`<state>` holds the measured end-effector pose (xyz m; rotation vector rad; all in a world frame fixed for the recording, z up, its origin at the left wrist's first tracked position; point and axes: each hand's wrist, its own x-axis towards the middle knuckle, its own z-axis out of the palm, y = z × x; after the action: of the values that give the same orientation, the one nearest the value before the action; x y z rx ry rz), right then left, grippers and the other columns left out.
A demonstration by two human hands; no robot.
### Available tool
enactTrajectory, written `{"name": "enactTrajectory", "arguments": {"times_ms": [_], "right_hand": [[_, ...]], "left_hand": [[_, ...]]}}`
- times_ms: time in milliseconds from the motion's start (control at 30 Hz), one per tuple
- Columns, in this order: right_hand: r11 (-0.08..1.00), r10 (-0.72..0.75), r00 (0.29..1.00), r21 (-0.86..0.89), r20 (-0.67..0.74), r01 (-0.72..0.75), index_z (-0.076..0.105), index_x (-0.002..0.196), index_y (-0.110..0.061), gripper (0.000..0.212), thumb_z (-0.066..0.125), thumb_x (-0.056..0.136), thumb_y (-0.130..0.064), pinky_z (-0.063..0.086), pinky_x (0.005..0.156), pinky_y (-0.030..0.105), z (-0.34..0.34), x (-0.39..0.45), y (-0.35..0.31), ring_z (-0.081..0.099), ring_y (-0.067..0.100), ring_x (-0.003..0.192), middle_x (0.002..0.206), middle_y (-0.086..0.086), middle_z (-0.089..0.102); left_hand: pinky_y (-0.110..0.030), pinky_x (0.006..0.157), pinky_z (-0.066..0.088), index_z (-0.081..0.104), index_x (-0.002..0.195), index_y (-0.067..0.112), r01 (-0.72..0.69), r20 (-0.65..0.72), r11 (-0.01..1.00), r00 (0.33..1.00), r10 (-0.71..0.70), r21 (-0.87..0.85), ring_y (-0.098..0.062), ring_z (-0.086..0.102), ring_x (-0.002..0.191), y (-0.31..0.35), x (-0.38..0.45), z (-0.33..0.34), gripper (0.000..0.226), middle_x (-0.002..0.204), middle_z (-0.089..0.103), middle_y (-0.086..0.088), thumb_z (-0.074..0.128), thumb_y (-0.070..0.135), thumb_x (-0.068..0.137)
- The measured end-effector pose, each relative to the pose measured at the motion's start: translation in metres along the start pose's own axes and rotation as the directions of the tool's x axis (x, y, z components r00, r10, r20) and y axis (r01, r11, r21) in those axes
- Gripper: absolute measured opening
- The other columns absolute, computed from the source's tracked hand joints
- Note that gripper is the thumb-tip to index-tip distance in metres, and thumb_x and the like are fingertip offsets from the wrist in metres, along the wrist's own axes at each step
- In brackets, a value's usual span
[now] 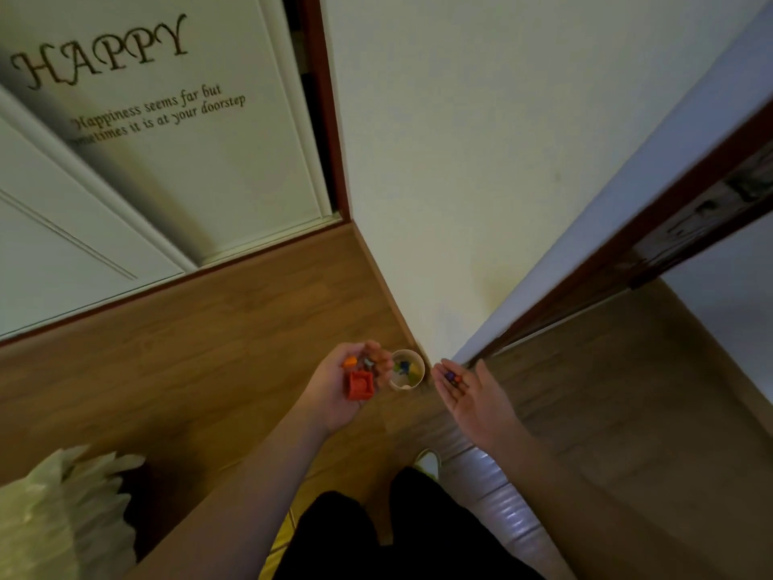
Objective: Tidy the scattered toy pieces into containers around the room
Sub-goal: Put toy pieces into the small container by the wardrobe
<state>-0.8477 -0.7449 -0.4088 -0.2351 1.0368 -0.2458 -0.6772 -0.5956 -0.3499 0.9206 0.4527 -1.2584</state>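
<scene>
A small pale cup point(414, 385) stands on the wooden floor in the corner by the wall, with blue, green and yellow toy pieces inside. My left hand point(334, 395) hovers just left of it, palm up, cupped around a red square brick point(359, 385), an orange piece point(349, 362) and a small grey piece. On the cup's right, my right hand point(472, 395) lies palm up with small toy pieces point(451, 377), purple and red, resting on its fingers.
A white wall corner point(426, 353) rises right behind the cup. A white door with "HAPPY" lettering point(100, 56) is at the left, a doorway with a dark frame point(627, 278) at the right. A pale crinkled bag point(62, 508) sits bottom left.
</scene>
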Motion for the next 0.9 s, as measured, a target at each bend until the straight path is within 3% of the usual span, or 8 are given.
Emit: {"name": "enactTrajectory", "arguments": {"times_ms": [300, 467, 667, 900], "right_hand": [[0.999, -0.026, 0.997, 0.031, -0.079, 0.029, 0.057, 0.123, 0.006, 0.056, 0.032, 0.104, -0.041, 0.041, 0.109, 0.041, 0.021, 0.074, -0.002, 0.057, 0.032, 0.121, 0.125, 0.023, 0.061], [0.996, -0.04, 0.985, 0.072, -0.169, 0.053, 0.057, 0.121, 0.007, 0.054, 0.036, 0.103, -0.04, 0.047, 0.101, 0.039, 0.014, 0.137, 0.02, 0.058, 0.031, 0.117, 0.122, 0.023, 0.062], [0.994, -0.023, 0.959, 0.099, -0.282, 0.053, 0.059, 0.12, 0.006, 0.041, 0.045, 0.103, -0.029, 0.049, 0.099, 0.039, -0.035, 0.254, 0.058, 0.061, 0.03, 0.114, 0.125, 0.023, 0.06], [0.998, 0.01, 0.935, 0.055, -0.354, 0.01, 0.049, 0.131, -0.002, 0.036, 0.045, 0.1, -0.02, 0.055, 0.08, 0.035, -0.107, 0.398, 0.107, 0.061, 0.026, 0.109, 0.129, 0.02, 0.057]], "left_hand": [[-0.034, 0.06, 0.057, 0.062, 0.094, 0.003, 0.037, -0.081, 0.999, 0.996, -0.036, 0.01, -0.026, 0.069, 0.077, 0.023, 0.097, -0.018, 0.019, 0.09, 0.067, -0.017, 0.05, 0.017, 0.091], [-0.033, 0.058, 0.055, 0.061, 0.095, 0.003, 0.056, -0.068, 0.998, 0.996, -0.054, 0.028, -0.023, 0.068, 0.072, 0.026, 0.164, -0.047, 0.018, 0.085, 0.066, -0.014, 0.051, 0.017, 0.091], [-0.028, 0.052, 0.05, 0.061, 0.087, 0.006, 0.087, -0.146, 0.994, 0.986, -0.075, 0.074, -0.02, 0.062, 0.066, 0.004, 0.254, -0.101, 0.017, 0.08, 0.063, -0.011, 0.048, 0.017, 0.09], [-0.026, 0.05, 0.045, 0.061, 0.086, 0.005, 0.121, -0.183, 0.988, 0.978, -0.102, 0.097, -0.018, 0.058, 0.062, -0.046, 0.356, -0.181, 0.017, 0.073, 0.061, -0.008, 0.048, 0.016, 0.089]]}}
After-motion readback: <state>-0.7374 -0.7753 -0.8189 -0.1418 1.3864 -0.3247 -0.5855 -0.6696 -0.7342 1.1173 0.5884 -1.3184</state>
